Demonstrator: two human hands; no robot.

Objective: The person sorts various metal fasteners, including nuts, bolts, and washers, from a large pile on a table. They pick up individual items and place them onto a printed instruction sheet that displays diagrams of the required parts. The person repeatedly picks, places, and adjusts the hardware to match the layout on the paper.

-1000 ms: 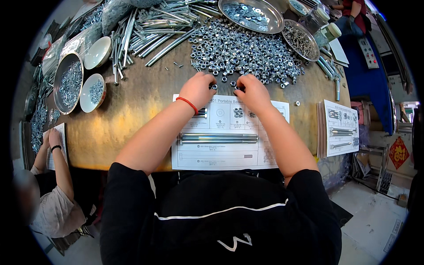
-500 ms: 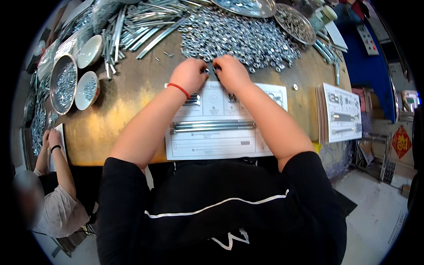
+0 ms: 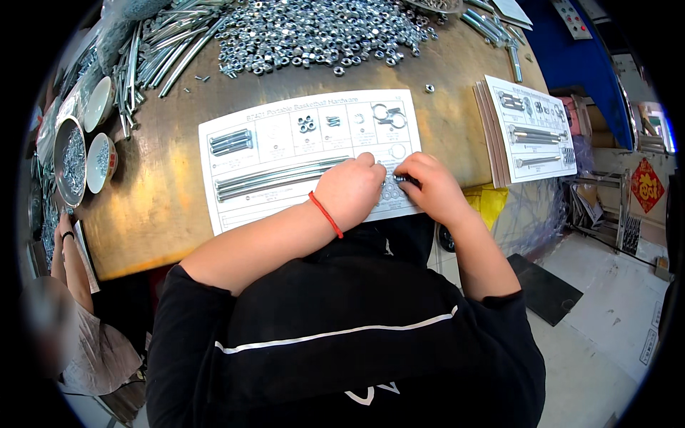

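A white printed hardware card (image 3: 273, 151) lies near the table's front edge. Short bolts (image 3: 232, 143), long metal rods (image 3: 285, 177), a cluster of nuts (image 3: 306, 124), small screws (image 3: 332, 121) and two ring clips (image 3: 389, 115) sit in its sections. Over the card's lower right, my left hand (image 3: 351, 187) is curled closed; a small shiny piece, seemingly a nut, shows at its fingertips, the rest hidden. Beside it my right hand (image 3: 437, 191) pinches dark, shiny metal nuts (image 3: 404, 178). Small round washers (image 3: 391, 192) appear on the card between the hands.
A large heap of nuts (image 3: 307, 36) covers the far table, with long bolts (image 3: 171, 46) left of it. Bowls of small hardware (image 3: 71, 157) stand at the left, near a co-worker's hands (image 3: 63, 227). Stacked cards (image 3: 531, 132) rest at the right edge.
Both hands have come back from the nut heap to the lower right of the card. The view has shifted, uncovering the card's upper sections.
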